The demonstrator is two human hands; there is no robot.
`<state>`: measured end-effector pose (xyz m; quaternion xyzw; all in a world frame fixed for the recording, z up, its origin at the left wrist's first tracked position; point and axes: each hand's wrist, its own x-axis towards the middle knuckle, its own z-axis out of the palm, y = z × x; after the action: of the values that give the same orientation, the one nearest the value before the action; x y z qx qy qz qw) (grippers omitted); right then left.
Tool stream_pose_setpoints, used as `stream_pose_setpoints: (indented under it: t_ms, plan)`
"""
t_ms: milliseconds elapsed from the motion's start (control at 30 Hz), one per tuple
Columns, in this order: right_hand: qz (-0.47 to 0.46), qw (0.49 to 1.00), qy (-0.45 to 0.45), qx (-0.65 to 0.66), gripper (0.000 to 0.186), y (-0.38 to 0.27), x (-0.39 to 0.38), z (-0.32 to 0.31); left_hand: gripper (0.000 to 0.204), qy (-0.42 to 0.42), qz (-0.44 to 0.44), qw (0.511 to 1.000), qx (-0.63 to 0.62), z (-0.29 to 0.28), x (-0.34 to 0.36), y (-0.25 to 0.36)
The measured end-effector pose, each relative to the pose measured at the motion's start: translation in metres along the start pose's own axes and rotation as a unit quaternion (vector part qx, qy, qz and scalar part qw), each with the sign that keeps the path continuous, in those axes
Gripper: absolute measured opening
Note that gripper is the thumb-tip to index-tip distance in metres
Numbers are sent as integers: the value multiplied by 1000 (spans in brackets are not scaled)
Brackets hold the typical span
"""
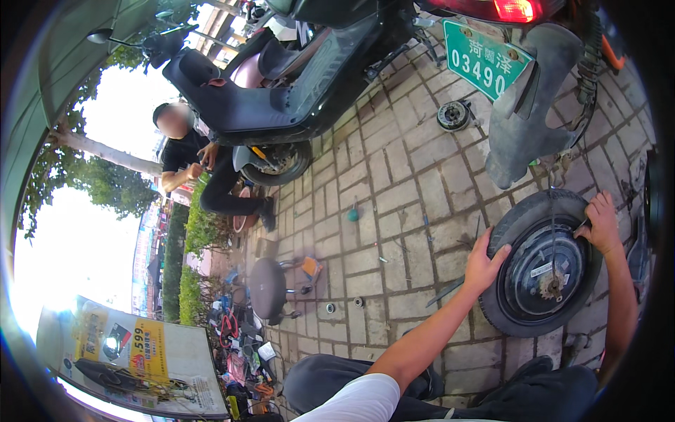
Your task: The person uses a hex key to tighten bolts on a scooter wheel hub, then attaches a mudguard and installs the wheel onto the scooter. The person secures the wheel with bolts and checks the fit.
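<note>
A motor wheel with a black tyre stands tilted on the paving in front of me, a toothed ring at its hub. A dark cable runs across its face. My left hand grips the tyre's left side, thumb on the sidewall and fingers behind. My right hand is closed round the upper right of the tyre. A small dark tip shows by its thumb; I cannot tell what it is. Left of the wheel lies a long dark flat bar, partly hidden near the tyre.
Beyond the wheel hangs a scooter's rear mudguard. A round dark part lies on the bricks. Another scooter stands far left, a seated person beside it. Nearer are a stool, a green ball-like thing and piled tools.
</note>
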<state>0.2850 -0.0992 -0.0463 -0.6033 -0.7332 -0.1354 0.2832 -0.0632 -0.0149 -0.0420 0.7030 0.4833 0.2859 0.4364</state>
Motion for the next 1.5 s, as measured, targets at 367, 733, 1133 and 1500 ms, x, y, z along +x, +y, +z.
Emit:
stream_pose_setpoints:
  t_ms: [367, 733, 1133, 1500]
  plan:
    - [104, 992, -65, -20, 43, -56, 24, -39, 76, -16, -7, 999, 36, -8, -2, -4]
    - [89, 982, -112, 123, 16, -65, 25, -37, 79, -36, -24, 999, 24, -6, 2, -1]
    - [412, 909, -60, 38, 15, -38, -87, -73, 79, -133, -117, 981, -83, -20, 12, 30]
    - [531, 828, -179, -29, 25, -102, -151, -101, 73, -128, -114, 983, -60, -13, 28, 35]
